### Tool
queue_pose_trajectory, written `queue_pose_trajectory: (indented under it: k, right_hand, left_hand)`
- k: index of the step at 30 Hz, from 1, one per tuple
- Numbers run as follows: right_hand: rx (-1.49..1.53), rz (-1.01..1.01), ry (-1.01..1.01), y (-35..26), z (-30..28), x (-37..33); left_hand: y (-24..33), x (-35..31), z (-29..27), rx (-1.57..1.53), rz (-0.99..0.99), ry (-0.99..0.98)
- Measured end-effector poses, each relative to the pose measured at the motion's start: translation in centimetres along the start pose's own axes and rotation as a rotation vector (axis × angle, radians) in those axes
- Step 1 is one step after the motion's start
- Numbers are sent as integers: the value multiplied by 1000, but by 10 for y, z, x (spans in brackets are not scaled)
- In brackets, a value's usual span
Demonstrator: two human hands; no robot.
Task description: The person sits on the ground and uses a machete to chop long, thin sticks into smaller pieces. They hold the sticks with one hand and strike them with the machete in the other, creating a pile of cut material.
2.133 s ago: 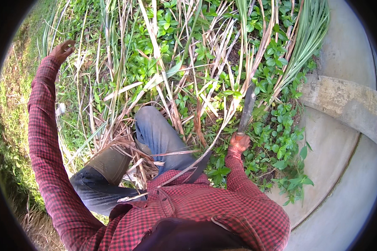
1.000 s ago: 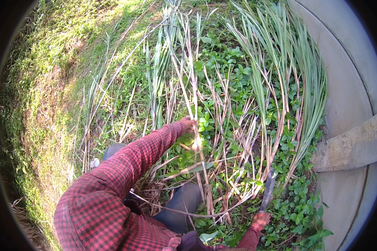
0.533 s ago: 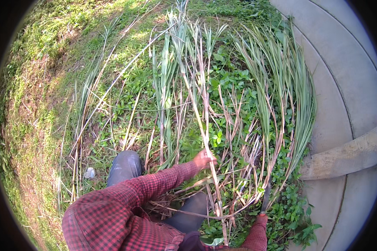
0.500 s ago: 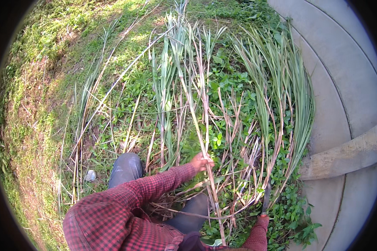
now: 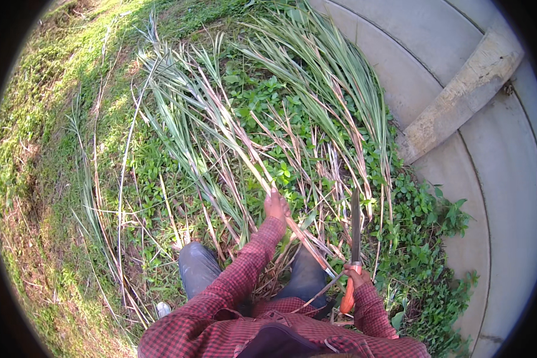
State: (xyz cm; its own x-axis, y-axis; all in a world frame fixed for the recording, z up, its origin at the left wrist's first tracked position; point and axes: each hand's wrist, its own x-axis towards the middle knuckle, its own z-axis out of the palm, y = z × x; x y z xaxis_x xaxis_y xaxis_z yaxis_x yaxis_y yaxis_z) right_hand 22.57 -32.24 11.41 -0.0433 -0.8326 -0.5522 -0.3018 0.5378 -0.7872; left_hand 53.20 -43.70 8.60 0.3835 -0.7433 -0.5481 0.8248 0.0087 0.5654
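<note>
My left hand (image 5: 276, 204) is closed around a long pale cane-like stalk (image 5: 253, 170), whose leafy top reaches to the upper left. The stalk slants down past my hand, its lower end coming close to my right hand (image 5: 357, 276). In that right hand is a machete (image 5: 356, 230), gripped at its orange-brown handle, with the dark blade pointing away from me. Blade and stalk appear apart. Between my knees and beyond lie several cut stalks and dry leaves; the fingertips of my left hand are partly hidden behind the stalk.
To the right, a bundle of long green-leaved stalks (image 5: 340, 89) lies beside a curved grey concrete surface (image 5: 453, 197). A weathered plank-like piece (image 5: 465, 89) crosses that surface. Low green plants (image 5: 423, 238) grow along its edge. More loose stalks (image 5: 95, 197) lie at the left.
The view has turned to the right. My right hand has brought the machete up and inward, nearer the stalk's lower end. My left hand keeps its hold, with the stalk now more slanted.
</note>
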Motion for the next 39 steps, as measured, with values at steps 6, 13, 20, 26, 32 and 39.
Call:
queue_pose_trajectory:
  k: [6,13,20,26,32,39]
  right_hand:
    - [-83,-351,147,-11,36,-34]
    - [41,-614,388,-53,38,0]
    - [226,-540,540,-6,25,0]
    - [-1,-236,686,-18,3,39]
    - [-249,-176,366,7,-39,121]
    - [-448,-173,426,102,-45,162]
  left_hand:
    - [6,-23,58,14,17,-258]
    - [40,1,111,18,-18,-553]
    - [-7,-14,160,267,-84,-725]
    - [0,38,122,1195,-36,-729]
    - [180,59,-72,1624,511,-64]
    - [337,-12,-402,1710,173,1403]
